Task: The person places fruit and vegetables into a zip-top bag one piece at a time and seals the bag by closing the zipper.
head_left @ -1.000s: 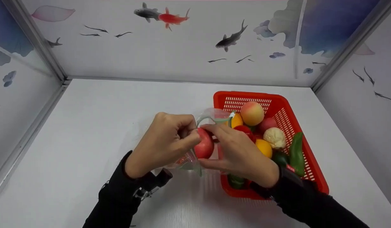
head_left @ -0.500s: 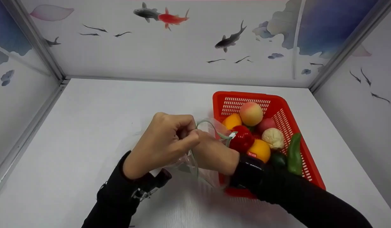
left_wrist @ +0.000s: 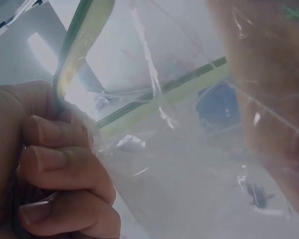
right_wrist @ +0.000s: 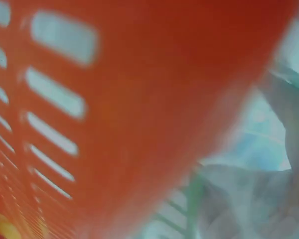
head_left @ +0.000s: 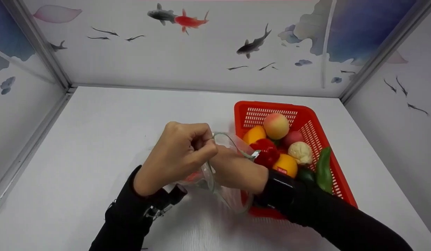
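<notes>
My left hand [head_left: 175, 157] pinches the green-edged rim of a clear zip bag [head_left: 233, 200] between thumb and curled fingers, holding its mouth open. Through that mouth reaches my right hand [head_left: 238, 169], its wrist bent left. Its fingers are hidden behind the left hand, so what they hold does not show. A reddish shape [head_left: 193, 177] shows through the plastic under the left hand. In the left wrist view, the curled left fingers grip the bag [left_wrist: 174, 169], and part of the right hand [left_wrist: 269, 89] appears through the film.
A red plastic basket [head_left: 271, 104] stands at the right, against the bag. Inside lie a peach [head_left: 276, 125], a red bell pepper [head_left: 266, 151], an orange fruit [head_left: 286, 165], a long green pepper [head_left: 324, 170] and more produce. Its slotted wall [right_wrist: 139, 114] fills the right wrist view.
My right hand has moved left into the bag with the pinkish-red round fruit, which was in plain view at the bag's mouth one second ago. The left hand has shifted slightly left.
</notes>
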Demonstrator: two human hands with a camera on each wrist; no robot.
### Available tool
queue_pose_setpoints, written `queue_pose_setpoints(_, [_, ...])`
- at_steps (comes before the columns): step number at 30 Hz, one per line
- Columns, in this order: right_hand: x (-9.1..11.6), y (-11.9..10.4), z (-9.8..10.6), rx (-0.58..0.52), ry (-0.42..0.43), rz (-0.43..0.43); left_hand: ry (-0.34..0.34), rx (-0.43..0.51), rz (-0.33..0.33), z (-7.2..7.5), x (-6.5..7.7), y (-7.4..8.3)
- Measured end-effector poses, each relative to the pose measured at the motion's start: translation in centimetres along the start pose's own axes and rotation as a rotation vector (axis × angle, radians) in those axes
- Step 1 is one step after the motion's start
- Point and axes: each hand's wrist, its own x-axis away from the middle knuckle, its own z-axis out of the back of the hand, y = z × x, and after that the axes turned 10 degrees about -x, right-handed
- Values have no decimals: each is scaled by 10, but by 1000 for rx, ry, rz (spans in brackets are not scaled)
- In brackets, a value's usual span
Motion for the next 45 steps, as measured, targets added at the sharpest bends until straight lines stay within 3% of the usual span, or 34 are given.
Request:
queue_pose_setpoints(2, [9, -5, 0, -85, 58, 38, 8, -4, 3, 2, 1, 0])
queue_pose_setpoints(3, [14, -7, 1, -228, 108, 46, 10, -6, 7, 2, 1, 0])
queue_pose_setpoints(4, [19, -9, 2, -255, 126, 54, 13, -11, 12, 3, 1, -1])
queue_pose_setpoints(9, [48, -9, 8, -158, 141, 24, 11, -33, 38, 4, 2, -2])
queue_pose_setpoints(15, [82, 8, 21, -323, 177, 22, 5, -41, 32, 3, 2, -3])
queue_pose_setpoints(18, [97, 19, 34, -385, 201, -19, 0, -41, 29, 3, 2, -4])
queue_pose_setpoints(23, [113, 42, 58, -416, 316, -95, -8, -38, 28, 1, 2, -5])
queue_pose_setpoints(28, [115, 71, 73, -363, 473, -177, -10, -37, 31, 0, 2, -6])
queue_pose_setpoints(35, [102, 113, 83, -250, 596, -329, -15, -39, 44, -1, 2, -5])
queue_pose_setpoints(38, [89, 128, 90, -184, 578, -407, -9, -47, 44, 0, 2, -4])
queue_pose_setpoints(45, [60, 156, 90, -116, 412, -528, -8, -51, 31, 1, 0, -2])
